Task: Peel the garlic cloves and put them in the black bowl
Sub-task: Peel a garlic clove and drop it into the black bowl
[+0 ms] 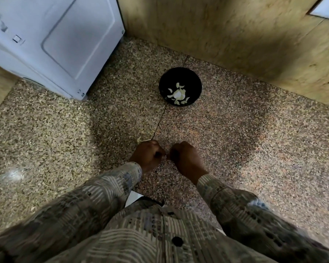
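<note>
Looking down: I see both hands held close together over a speckled stone floor (235,149), in the near middle of the view.
Left hand (147,155): curled into a loose fist with the knuckles up; a bit of pale papery skin (141,140) shows just at its far-left edge, touching the fingers, though I cannot tell whether it is held or lying on the floor.
Right hand (186,158): also curled closed, fingertips turned toward the left hand.
Between the hands: a tiny pale speck sits where the two sets of fingertips nearly meet; I take it as part of a garlic clove (167,156), but it is too small and blurred for me to be sure, so I cannot tell what either hand actually grips.
Black bowl (180,86): stands on the floor well beyond the hands, far and slightly right, upright, right over a thin seam in the floor.
Bowl contents: a whitish garlic piece (179,94) in the middle with several pale crescent-shaped cloves or peel pieces scattered around it.
White appliance (51,40): fills the far left corner.
Wooden panelling (235,31): runs along the far and right side.
Sleeves (95,196): patterned grey-beige fabric covers both arms to the wrists.
</note>
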Demonstrator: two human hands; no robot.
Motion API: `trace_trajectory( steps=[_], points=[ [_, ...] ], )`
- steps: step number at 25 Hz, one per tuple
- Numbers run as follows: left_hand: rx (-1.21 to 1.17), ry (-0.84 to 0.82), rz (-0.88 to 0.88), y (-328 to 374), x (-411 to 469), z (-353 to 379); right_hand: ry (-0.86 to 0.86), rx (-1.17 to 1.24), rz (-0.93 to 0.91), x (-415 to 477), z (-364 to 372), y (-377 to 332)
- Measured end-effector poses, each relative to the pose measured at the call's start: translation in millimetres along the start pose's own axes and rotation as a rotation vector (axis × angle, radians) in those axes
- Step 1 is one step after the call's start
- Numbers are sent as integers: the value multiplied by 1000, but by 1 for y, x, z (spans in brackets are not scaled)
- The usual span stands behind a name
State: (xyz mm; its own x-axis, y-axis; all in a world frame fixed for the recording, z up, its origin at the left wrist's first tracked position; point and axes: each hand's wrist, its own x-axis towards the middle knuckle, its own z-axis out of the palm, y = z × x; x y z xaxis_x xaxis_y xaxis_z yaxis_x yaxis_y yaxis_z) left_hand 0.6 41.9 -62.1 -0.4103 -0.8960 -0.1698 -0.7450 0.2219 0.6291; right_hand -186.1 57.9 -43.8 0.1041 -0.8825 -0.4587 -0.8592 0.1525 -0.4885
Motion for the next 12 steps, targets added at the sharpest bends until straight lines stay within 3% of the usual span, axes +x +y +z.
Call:
trace_trajectory(
  steps=[6, 12],
  points=[
    [7, -3, -18, 2, 0, 2, -50, 52, 5, 9, -11, 2],
    [57, 23, 14, 4, -1, -1, 16, 96, 43, 9, -4, 0]
  ],
)
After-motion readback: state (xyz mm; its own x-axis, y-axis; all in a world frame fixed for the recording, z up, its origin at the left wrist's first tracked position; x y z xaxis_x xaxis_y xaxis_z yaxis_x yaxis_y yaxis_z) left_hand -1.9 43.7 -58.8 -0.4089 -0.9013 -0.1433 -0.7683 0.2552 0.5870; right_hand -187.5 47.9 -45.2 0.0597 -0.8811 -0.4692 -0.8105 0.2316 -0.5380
